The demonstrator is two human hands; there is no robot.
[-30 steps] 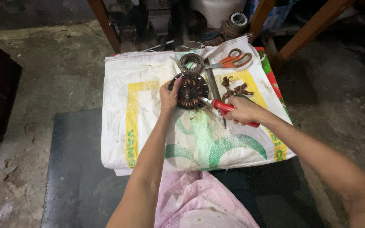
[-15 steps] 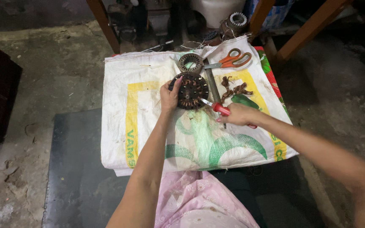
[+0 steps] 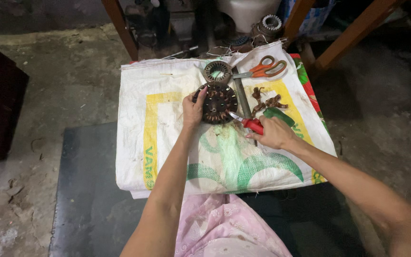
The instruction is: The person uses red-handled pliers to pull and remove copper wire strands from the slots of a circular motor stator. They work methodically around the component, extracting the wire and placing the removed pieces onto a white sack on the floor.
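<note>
A round dark motor stator (image 3: 217,103) with copper windings lies on a white woven sack (image 3: 167,143). My left hand (image 3: 193,110) grips its left edge. My right hand (image 3: 272,133) holds red-handled cutters (image 3: 249,122), whose metal tip touches the stator's lower right rim. A smaller round stator ring (image 3: 216,71) sits just beyond the big one. Clumps of cut copper wire (image 3: 265,102) lie right of the stator.
Orange-handled scissors (image 3: 265,69) and a flat metal file (image 3: 241,95) rest at the sack's far side. Wooden legs (image 3: 120,28) rise behind, with another wound coil (image 3: 269,23) on the floor. Concrete floor lies left, and a dark mat (image 3: 86,190) lies under the sack.
My right hand with the cutters has shifted slightly, the tip staying at the stator's lower right edge. My left hand keeps its grip on the stator.
</note>
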